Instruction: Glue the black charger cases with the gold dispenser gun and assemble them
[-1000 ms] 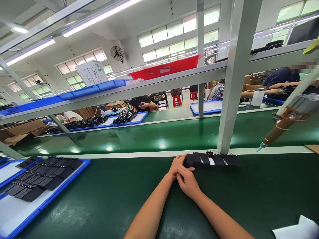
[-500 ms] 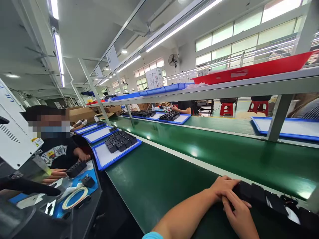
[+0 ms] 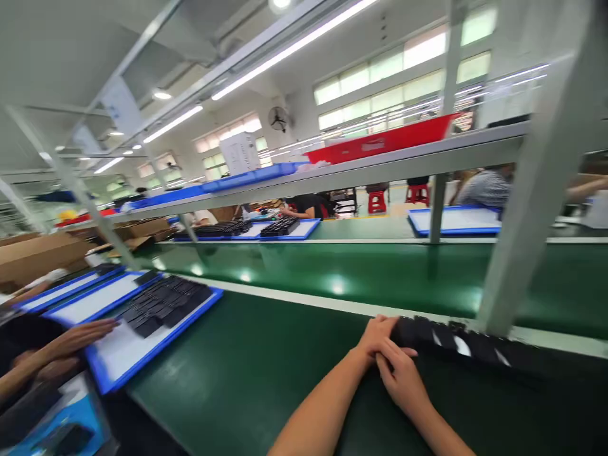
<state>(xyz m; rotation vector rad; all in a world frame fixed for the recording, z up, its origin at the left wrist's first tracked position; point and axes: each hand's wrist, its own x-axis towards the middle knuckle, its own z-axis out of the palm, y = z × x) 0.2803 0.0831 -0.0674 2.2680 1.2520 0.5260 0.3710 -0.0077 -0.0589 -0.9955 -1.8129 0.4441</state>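
A long row of black, block-shaped units (image 3: 468, 342) stands on the green belt (image 3: 266, 367), with white patches showing on some of them. My left hand (image 3: 377, 332) is against the row's left end, its fingers extended toward the first unit and their tips partly hidden. Crossing over it, my right hand (image 3: 401, 373) lies with its fingers stretched and its thumb apart. It touches the left hand and nothing is seen in its grasp. The right end of the row is dark and blurred.
At left, a co-worker's hand (image 3: 90, 332) reaches over a blue-rimmed tray (image 3: 175, 345) bearing black blocks (image 3: 164, 301). A metal post (image 3: 527, 209) rises behind the row. Overhead runs a shelf (image 3: 361, 171) with a red tray (image 3: 380, 144). More blue-rimmed trays stand across the belt.
The view has swung right, so the scene has shifted left. Both my hands stay crossed at the row's end. The co-worker's hand now reaches over the nearest tray.
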